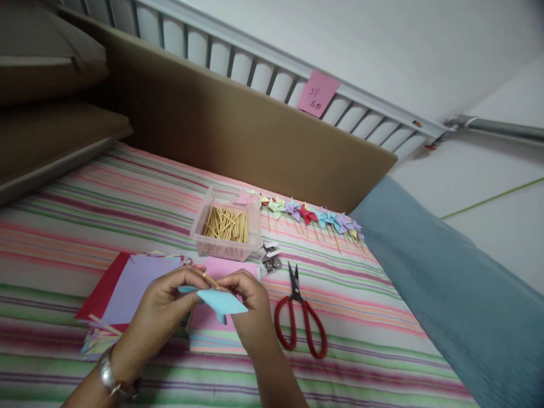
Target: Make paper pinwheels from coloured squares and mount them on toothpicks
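Note:
A light-blue paper pinwheel [223, 302] is held up between my two hands, above the paper stack. My left hand [176, 294] is closed, pinching the pinwheel's left side. The fingers of my right hand [249, 292] grip its other side, near a short wooden stick [211, 281] whose end shows just above the blue paper. How the stick meets the paper is hidden by my fingers. Under my hands lies a stack of coloured paper squares [232, 269], pink on top. Red-handled scissors [300, 311] rest to the right, blades slightly apart and pointing away.
A clear plastic box [225, 249] of wooden sticks stands beyond my hands, beside small packets of metal pins [271, 259]. Finished pinwheels [308, 214] line the cloth's far side. Red and purple paper [136, 283] and scraps lie left. A brown board [238, 124] rises behind.

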A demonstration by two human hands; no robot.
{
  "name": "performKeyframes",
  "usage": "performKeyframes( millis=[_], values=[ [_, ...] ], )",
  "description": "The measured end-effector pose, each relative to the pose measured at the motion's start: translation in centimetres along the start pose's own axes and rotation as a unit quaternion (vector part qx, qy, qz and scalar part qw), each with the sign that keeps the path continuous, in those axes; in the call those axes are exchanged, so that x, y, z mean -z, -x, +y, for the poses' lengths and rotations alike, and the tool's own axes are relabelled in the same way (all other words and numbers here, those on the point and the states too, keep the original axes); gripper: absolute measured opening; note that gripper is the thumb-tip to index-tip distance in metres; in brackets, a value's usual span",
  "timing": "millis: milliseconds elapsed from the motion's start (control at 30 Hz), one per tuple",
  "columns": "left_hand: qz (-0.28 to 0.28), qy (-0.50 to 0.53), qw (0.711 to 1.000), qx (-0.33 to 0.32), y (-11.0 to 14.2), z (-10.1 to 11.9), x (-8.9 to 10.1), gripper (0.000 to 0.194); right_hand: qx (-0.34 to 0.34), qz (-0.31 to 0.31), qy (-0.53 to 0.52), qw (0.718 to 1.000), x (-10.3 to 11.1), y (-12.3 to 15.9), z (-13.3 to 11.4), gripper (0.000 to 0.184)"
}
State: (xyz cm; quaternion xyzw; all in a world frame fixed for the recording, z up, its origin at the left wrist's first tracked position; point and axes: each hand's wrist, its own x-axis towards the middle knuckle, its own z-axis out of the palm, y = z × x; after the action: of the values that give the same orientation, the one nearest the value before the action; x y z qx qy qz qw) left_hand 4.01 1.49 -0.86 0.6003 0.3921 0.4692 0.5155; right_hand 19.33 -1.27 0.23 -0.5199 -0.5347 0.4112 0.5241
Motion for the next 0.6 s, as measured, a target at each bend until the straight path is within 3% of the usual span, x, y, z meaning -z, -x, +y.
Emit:
performKeyframes(
  millis=[600],
  values=[
    [0.017, -0.001, 1.0, 0.008, 0.05, 0.06, -0.08, 0.005, 0.032, 0.016, 0.029, 0.999, 0.02, -0.02, -0.86, 0.006]
  ],
)
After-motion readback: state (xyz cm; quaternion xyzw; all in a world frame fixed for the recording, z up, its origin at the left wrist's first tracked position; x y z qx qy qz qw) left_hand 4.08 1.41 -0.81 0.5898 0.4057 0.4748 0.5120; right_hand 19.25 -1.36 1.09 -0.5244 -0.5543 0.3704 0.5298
